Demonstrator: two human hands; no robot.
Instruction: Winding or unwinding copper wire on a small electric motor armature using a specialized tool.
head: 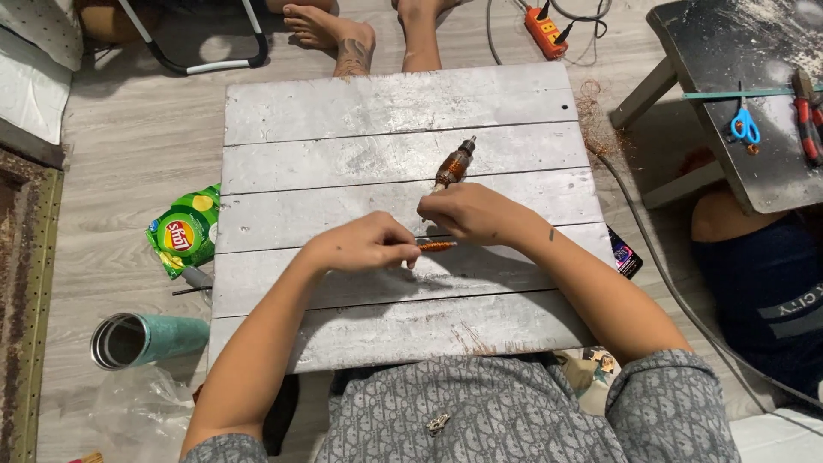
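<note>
Grey-painted plank board (343, 107), flat on the pale wood-look floor (129, 154), is the work surface; both hands sit near its middle.

Right hand (478, 213): curled closed round the near end of a motor armature with copper-wound core and steel shaft (454, 165). Armature's long axis runs away from the person, tilted slightly right, far shaft tip pointing at the board's far edge. Only the core and far shaft show past the knuckles.

Left hand (364, 243): fingers pinched shut on a thin rod wrapped in orange-copper wire (437, 245), rod lying roughly left-right, its free end poking toward the right hand's wrist side. Rod is just beside the right hand, contact not clear. So armature lies beyond and right of the left hand; right hand is the nearer one, already on it.

Around: dark stool (754, 180) with blue-handled scissors (744, 125), teal metal tumbler (146, 339), green crisp bag (184, 230), orange power strip (545, 33).
</note>
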